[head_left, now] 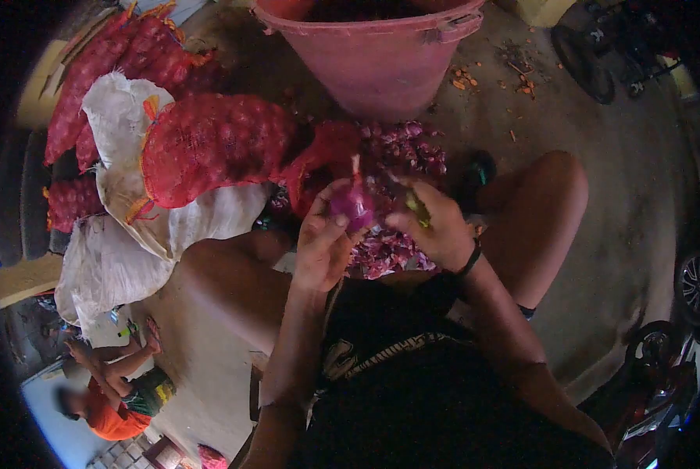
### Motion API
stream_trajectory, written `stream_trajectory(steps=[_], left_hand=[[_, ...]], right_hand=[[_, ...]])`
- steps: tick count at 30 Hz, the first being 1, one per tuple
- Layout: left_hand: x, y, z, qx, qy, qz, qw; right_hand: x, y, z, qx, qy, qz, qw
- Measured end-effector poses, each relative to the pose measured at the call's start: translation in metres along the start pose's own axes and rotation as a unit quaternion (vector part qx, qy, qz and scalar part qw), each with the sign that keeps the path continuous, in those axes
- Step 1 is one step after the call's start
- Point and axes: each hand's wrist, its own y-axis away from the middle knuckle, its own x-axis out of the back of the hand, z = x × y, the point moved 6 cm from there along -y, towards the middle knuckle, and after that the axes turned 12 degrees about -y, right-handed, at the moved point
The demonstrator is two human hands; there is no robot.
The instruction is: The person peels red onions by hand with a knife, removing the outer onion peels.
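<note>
My left hand (323,236) is closed around a red onion (353,206), its pale stem end pointing up and away from me. My right hand (442,228), with a dark band at the wrist, is wrapped around a small knife (417,208) with a yellow-green handle. The knife's blade is blurred beside the onion. Below and beyond both hands, a heap of purple onion peelings (397,252) covers the floor between my legs. A red mesh sack of onions (217,144) lies just past my left hand, its open end sagging toward the peelings.
A large pink tub (366,66) stands straight ahead. More full mesh sacks (123,66) and white woven sacks (119,262) are piled at the left. A person in an orange shirt (116,418) sits at the lower left. Vehicles with wheels (695,283) line the right edge.
</note>
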Motion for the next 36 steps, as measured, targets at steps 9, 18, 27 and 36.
stream_trajectory(steps=[9,18,27,36], left_hand=[[0.017,0.001,-0.004,-0.063,-0.217,0.073,0.971],[0.012,0.01,0.006,-0.006,-0.215,0.076,0.974],[-0.002,-0.081,0.114,-0.1,-0.122,-0.016,0.987],[0.172,-0.126,-0.014,0.165,-0.728,-0.089,0.659]], right_hand=[[-0.027,0.013,-0.003,0.082,0.002,-0.048,0.995],[-0.013,0.013,0.058,-0.04,0.059,0.013,0.997],[-0.039,0.026,0.062,0.056,0.105,-0.073,0.99],[-0.031,-0.025,0.091,-0.106,-0.02,-0.051,0.993]])
